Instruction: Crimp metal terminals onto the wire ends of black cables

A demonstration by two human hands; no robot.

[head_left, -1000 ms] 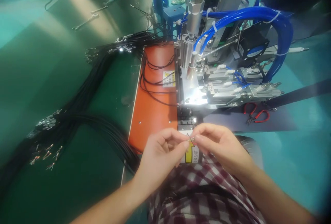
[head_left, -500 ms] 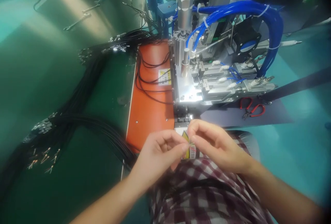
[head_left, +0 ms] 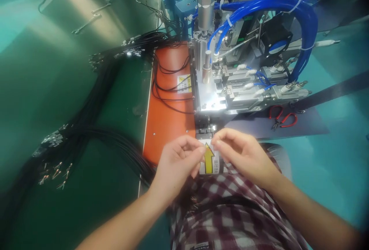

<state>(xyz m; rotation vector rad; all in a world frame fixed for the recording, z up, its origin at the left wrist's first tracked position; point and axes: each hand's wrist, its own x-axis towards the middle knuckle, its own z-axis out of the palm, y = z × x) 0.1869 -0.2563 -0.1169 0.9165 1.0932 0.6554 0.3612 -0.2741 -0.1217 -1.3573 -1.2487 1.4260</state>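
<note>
My left hand (head_left: 180, 163) has its thumb and index finger pressed together in a pinch, just above a label with a yellow arrow (head_left: 208, 159). My right hand (head_left: 243, 154) is pinched in the same way on the other side of that label. A small gap separates the two sets of fingertips. Whatever either pinch holds is too small or too hidden to make out. Below the hands, a few bare wire ends (head_left: 194, 202) show against the plaid clothing on my lap.
Ahead stands a metal machine (head_left: 207, 88) with blue air hoses (head_left: 268, 2). Thin black cables (head_left: 167, 98) run across its orange plate (head_left: 167, 134). Black cable bundles (head_left: 99, 84) lie on the green table at left. Red-handled pliers (head_left: 281, 121) lie at right.
Both hands have risen slightly, and their fingertips have drawn a little apart, uncovering more of the arrow label. The camera view has shifted slightly.
</note>
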